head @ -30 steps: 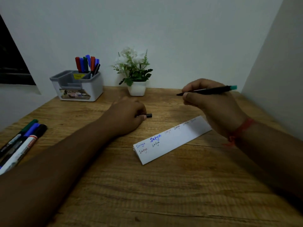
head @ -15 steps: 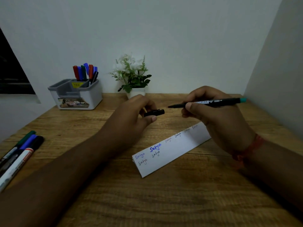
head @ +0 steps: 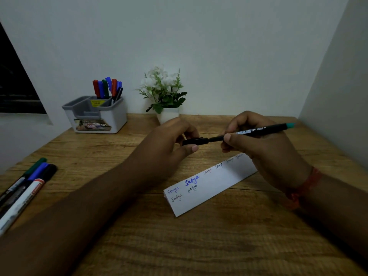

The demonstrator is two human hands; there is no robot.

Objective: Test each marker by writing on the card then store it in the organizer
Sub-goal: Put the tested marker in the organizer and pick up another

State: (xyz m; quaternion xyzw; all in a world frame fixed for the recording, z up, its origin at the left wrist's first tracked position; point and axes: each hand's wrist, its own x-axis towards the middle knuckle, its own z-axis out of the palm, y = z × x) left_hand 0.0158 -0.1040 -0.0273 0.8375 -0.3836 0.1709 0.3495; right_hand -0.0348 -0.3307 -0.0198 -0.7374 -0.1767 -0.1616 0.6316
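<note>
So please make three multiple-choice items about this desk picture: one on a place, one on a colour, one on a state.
1. Where does the organizer stand?
A. at the far left of the desk, near the wall
B. beside the card
C. at the near right edge

2. What colour is the end plug of the marker held by the right hand?
A. red
B. teal
C. yellow

3. In what state is the cap that the left hand holds?
A. lying on the desk
B. at the marker's tip, being put on
C. dropped in the organizer

Answers: 1 A, it sits left of the potted plant by the wall. 2 B, the plug at the rear end is teal. 3 B, the cap meets the tip between both hands, above the card.
</note>
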